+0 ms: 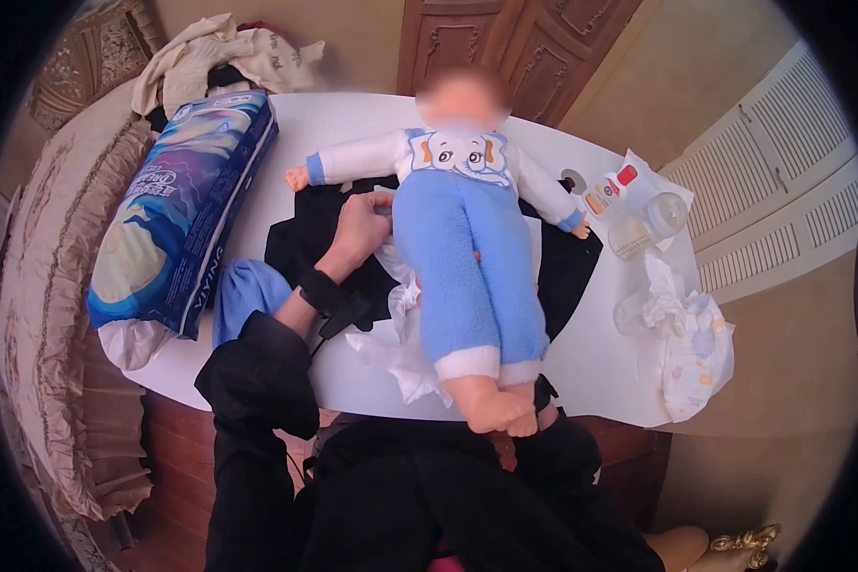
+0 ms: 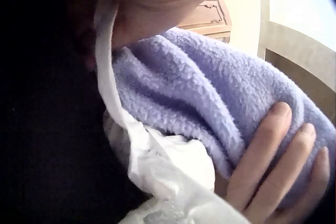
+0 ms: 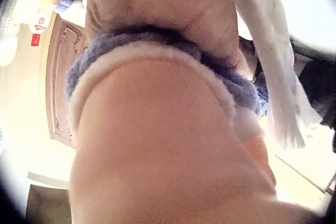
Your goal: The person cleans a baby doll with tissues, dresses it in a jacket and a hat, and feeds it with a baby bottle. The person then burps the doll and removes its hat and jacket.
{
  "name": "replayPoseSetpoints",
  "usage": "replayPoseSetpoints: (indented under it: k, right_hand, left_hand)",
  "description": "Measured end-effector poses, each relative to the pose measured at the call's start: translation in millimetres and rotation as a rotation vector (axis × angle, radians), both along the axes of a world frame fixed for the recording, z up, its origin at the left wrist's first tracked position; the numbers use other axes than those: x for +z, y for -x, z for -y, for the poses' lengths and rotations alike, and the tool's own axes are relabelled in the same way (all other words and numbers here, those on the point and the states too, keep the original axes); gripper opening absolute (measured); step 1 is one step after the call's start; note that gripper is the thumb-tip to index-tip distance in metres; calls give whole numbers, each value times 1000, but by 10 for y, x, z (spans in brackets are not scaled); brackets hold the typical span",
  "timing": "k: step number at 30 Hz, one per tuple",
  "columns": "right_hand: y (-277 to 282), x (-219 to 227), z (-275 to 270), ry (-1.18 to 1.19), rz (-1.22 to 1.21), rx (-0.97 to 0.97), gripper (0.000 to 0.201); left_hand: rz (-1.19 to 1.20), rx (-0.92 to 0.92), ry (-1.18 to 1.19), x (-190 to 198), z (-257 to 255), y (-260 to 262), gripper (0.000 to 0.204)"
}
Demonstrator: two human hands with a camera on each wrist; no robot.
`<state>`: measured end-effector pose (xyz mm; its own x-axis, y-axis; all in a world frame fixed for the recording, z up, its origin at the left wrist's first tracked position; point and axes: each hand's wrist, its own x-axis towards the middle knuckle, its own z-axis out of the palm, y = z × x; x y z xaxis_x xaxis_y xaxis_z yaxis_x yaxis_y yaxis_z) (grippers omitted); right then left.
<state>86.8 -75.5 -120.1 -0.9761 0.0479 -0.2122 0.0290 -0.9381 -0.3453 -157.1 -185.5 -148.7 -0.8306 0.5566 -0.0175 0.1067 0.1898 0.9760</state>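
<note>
A doll (image 1: 467, 248) in blue fleece trousers and an elephant top lies face up, its bare feet towards the person. My left hand (image 1: 360, 229) is beside its hip; in the left wrist view that hand (image 2: 152, 14) pinches a narrow strip of a crumpled white diaper (image 2: 163, 176). Beneath the trouser legs, my right hand is mostly hidden in the head view. Its slightly bent fingers (image 2: 273, 150) rest spread against the fleece (image 2: 210, 82). In the right wrist view, the palm of my right hand (image 3: 163, 3) lies against the trousers by the white cuff (image 3: 152, 50).
Black cloth (image 1: 296, 238) lies under the doll on the white table (image 1: 343, 386). A large blue diaper pack (image 1: 176, 210) and a blue cloth (image 1: 248, 291) are at left. At right are a bottle (image 1: 643, 227), a small labelled pack (image 1: 605, 194) and a patterned diaper (image 1: 701, 357).
</note>
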Motion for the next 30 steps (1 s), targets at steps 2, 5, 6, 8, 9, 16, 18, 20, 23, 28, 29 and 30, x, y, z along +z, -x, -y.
replayPoseSetpoints:
  k: [2,5,6,8,9,16,18,20,23,28,29,30]
  right_hand:
    - [-55,-17,29,-16,11,5,70]
    - [383,328,-184,-40,26,8,69]
    - [931,195,-218,-48,32,8,69]
    - [59,114,-155,-62,44,8,69]
    - [-1,47,-200,-68,50,7,68]
    - [-97,31,-171,-119,86,4,67]
    - [-181,30,-197,-132,98,2,66]
    - [-38,37,-133,-143,106,-1,66]
    - [81,85,-216,-165,118,-4,65]
    - [-55,49,-91,-198,141,-10,64]
    - [105,78,-106,-202,147,-15,64]
    - [206,93,-108,-205,154,-22,64]
  left_hand:
    - [-42,27,5,-29,-1,32,26]
    - [-87,28,38,-70,-5,65,29]
    - [-90,3,65,-85,-8,71,30]
    - [-94,-5,105,-14,-15,58,30]
    - [-100,-14,145,26,-22,45,31]
    - [72,232,-111,-123,-162,81,32]
    - [196,282,-208,-209,-171,132,32]
    - [243,229,-224,-191,-147,146,32]
    - [307,164,-246,-126,-117,175,33]
    - [208,63,-114,145,65,127,38]
    - [-125,88,32,202,136,92,38]
    - [-458,109,177,250,194,41,38]
